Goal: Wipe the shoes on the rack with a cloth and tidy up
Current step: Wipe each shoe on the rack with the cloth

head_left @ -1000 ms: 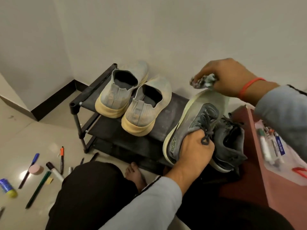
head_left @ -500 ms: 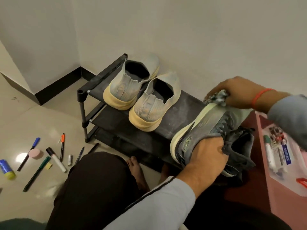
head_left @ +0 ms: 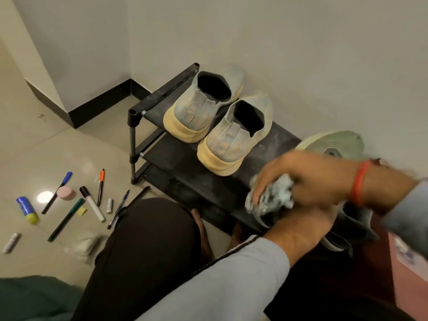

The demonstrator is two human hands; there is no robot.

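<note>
We had the grey shoe (head_left: 333,144) tipped sole-up at 3 o'clock, R hand (head_left: 308,181) bunched round the cloth (head_left: 275,193), L hand (head_left: 298,230) gripping the shoe; pens (head_left: 92,202) littered the floor at 9.

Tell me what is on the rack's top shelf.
On the rack stands a pair of pale slip-on shoes, heels outward. The hands, cloth and grey sneaker cover its right end.

The floor (head_left: 46,144) is glossy tile; the rack (head_left: 176,156) has dusty matt shelves, perhaps fabric. The shoes (head_left: 234,137) are knit mesh with matt rubbery soles; the cloth (head_left: 275,193) is nubby.
</note>
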